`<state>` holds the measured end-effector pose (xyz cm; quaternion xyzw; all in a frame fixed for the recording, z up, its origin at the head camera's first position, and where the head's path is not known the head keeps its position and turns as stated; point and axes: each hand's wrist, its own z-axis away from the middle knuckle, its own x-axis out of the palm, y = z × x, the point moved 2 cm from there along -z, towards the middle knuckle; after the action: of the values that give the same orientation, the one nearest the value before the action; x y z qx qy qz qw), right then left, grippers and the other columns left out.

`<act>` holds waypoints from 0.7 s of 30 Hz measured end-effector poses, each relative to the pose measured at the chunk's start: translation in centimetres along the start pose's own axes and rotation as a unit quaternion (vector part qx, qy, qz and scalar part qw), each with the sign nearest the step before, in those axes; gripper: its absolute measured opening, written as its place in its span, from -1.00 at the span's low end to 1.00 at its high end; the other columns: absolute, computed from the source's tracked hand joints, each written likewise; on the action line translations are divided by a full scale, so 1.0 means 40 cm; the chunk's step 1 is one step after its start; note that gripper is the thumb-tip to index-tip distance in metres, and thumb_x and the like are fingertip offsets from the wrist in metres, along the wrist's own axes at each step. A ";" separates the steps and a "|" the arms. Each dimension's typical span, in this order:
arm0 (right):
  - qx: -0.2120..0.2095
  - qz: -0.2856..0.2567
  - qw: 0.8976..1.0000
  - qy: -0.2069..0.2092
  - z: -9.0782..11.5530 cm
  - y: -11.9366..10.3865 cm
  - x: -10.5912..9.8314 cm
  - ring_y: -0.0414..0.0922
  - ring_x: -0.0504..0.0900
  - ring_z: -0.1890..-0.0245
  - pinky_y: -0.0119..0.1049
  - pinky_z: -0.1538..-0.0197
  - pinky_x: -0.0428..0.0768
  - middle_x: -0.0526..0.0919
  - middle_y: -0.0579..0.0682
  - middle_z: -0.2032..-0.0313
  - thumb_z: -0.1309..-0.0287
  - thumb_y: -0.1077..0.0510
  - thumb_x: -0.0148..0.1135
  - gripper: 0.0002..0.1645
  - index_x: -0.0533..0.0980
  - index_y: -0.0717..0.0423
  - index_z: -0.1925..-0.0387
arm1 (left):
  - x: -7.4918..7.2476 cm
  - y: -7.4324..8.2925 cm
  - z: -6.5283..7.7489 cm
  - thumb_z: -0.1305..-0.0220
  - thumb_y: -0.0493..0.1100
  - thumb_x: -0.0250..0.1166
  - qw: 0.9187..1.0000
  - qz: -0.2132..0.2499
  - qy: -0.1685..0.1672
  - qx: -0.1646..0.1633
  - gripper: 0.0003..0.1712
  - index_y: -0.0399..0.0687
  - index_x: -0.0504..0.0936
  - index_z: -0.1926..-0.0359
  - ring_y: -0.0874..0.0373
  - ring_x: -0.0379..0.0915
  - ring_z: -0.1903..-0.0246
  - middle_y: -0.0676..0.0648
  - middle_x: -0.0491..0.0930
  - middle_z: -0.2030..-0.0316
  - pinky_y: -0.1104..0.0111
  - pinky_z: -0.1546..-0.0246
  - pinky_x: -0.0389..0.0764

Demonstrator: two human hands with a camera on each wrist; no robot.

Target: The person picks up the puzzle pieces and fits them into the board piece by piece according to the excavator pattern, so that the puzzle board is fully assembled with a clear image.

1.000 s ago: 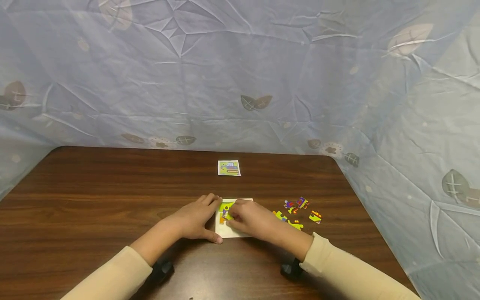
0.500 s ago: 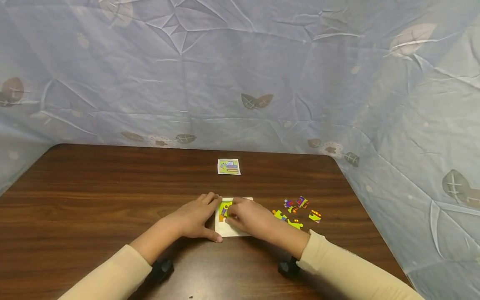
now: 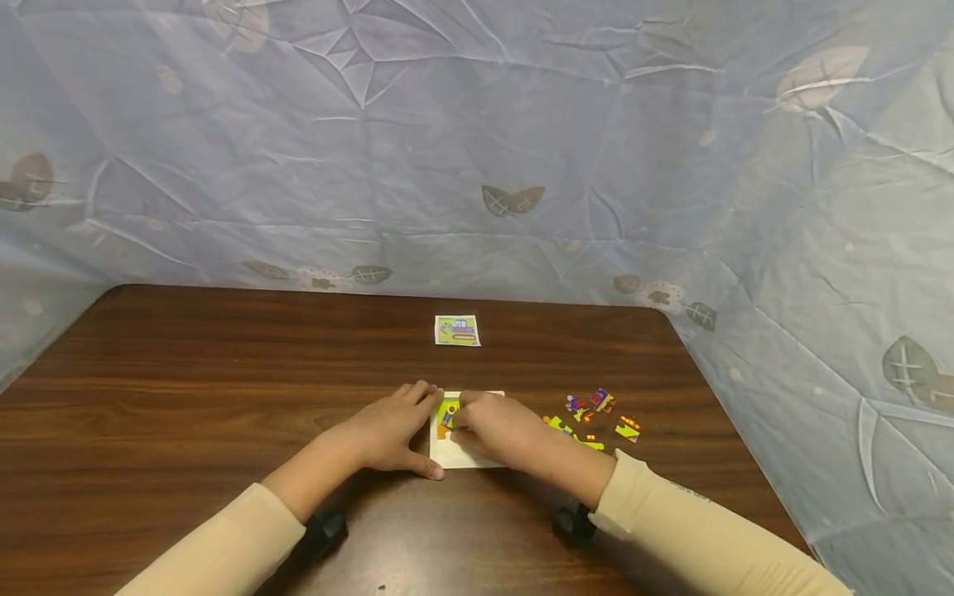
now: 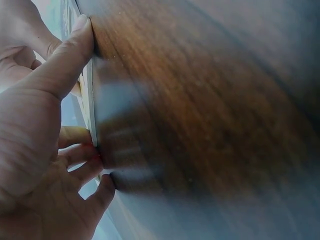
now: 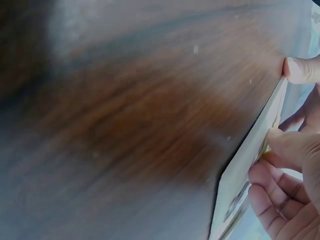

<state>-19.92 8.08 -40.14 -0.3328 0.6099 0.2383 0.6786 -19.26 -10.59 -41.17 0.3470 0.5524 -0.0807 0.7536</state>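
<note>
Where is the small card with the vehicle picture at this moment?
In the head view, the card lies near the far edge of the table, beyond the white puzzle board and farther left than the loose pieces.

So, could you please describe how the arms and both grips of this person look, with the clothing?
The left sleeve and right sleeve are pale cream, ending before the wrists. The right one carries a dark marking, too small to read. Black devices show under both forearms. The left grip and right grip are bare hands; no gloves, rings or cables show.
</note>
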 end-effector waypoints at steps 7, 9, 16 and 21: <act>0.009 -0.008 1.000 -0.002 -0.002 0.004 0.003 -0.25 0.68 0.26 -0.35 0.13 0.73 0.72 -0.07 0.20 -0.39 0.05 0.37 -0.79 0.80 0.07 0.16 | 0.003 -0.006 -0.002 -0.08 0.38 0.54 1.000 0.004 -0.006 -0.004 0.33 -0.34 0.18 -0.58 -0.27 0.19 -0.53 -0.32 0.23 -0.53 -0.17 -0.42 0.42; 0.014 -0.005 1.000 -0.006 -0.004 0.001 0.000 -0.25 0.66 0.29 -0.35 0.15 0.73 0.72 -0.07 0.21 -0.39 0.05 0.37 -0.80 0.80 0.07 0.16 | 0.001 -0.007 -0.003 -0.08 0.38 0.54 1.000 0.004 -0.004 -0.001 0.32 -0.35 0.19 -0.58 -0.27 0.20 -0.52 -0.32 0.24 -0.52 -0.16 -0.42 0.43; 0.012 0.011 1.000 -0.004 -0.001 -0.005 0.004 -0.30 0.57 0.36 -0.40 0.23 0.68 0.69 -0.08 0.26 -0.40 0.04 0.37 -0.81 0.77 0.06 0.22 | 0.003 -0.008 -0.005 -0.04 0.40 0.55 1.000 -0.012 0.002 0.005 0.32 -0.35 0.24 -0.55 -0.22 0.28 -0.46 -0.29 0.31 -0.47 -0.12 -0.39 0.48; 0.005 0.023 1.000 0.008 0.002 -0.005 0.006 -0.29 0.59 0.38 -0.40 0.26 0.68 0.69 -0.08 0.29 -0.38 0.05 0.38 -0.83 0.77 0.05 0.24 | 0.004 -0.005 -0.005 -0.02 0.41 0.55 1.000 -0.020 0.010 0.007 0.31 -0.34 0.26 -0.53 -0.21 0.31 -0.43 -0.27 0.34 -0.44 -0.12 -0.36 0.50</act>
<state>-19.69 7.97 -40.34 -0.3172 0.6236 0.2483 0.6700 -19.46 -10.57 -41.43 0.3421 0.5664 -0.0959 0.7437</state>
